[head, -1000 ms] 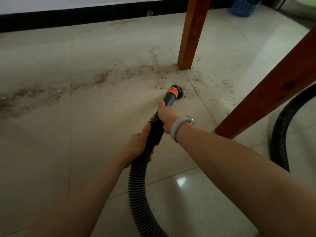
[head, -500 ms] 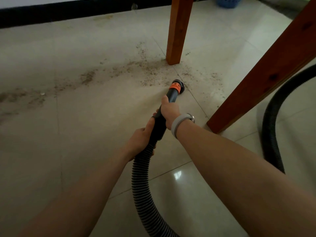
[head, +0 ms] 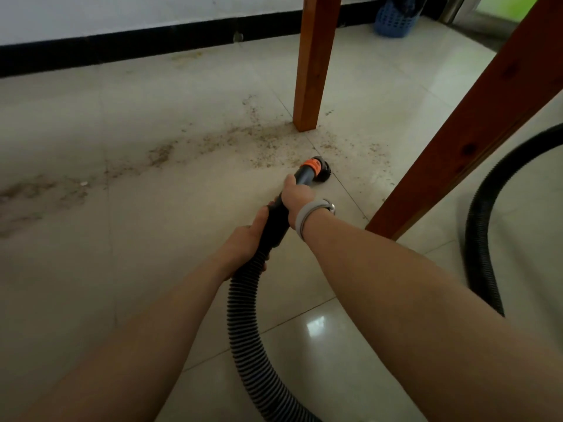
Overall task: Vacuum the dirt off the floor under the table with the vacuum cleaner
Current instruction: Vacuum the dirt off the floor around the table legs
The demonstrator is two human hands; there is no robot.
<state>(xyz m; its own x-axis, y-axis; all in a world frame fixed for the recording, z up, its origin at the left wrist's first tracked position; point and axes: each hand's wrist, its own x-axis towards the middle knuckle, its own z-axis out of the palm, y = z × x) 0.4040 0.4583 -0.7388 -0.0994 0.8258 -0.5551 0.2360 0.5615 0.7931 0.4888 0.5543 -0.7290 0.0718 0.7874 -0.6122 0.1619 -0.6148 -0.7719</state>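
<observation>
Dirt [head: 170, 153] lay in a brown band across the pale tiled floor [head: 91, 269], running from the left edge toward the base of the far table leg [head: 313, 71]; thickest scatter sat just left of and in front of that leg, thinner specks spread right toward the near leg [head: 475, 132]. Nozzle [head: 316, 170], black with an orange collar, rested on the floor at the near edge of the scatter, between the two legs; apart from both; far leg stood upright, near leg slanted across the right of the view. Open tile lay to the left and toward the camera; black skirting [head: 122, 50] and white wall closed off the far side.

Right hand [head: 297, 196] gripped the black tube just behind the collar, fingers wrapped round it; grey wristband [head: 307, 216] on that wrist. Left hand [head: 249, 239] gripped the same tube further back, at the point where the ribbed hose [head: 243, 315] joined; dirt lay beyond the nozzle, ahead of both hands. Hose curved down and out at the bottom edge; another stretch of black hose [head: 478, 239] arced over the tiles right of the near leg.

Blue basket [head: 394, 21] stood by the far wall, right of the far leg; something dark inside, contents could not be told.
</observation>
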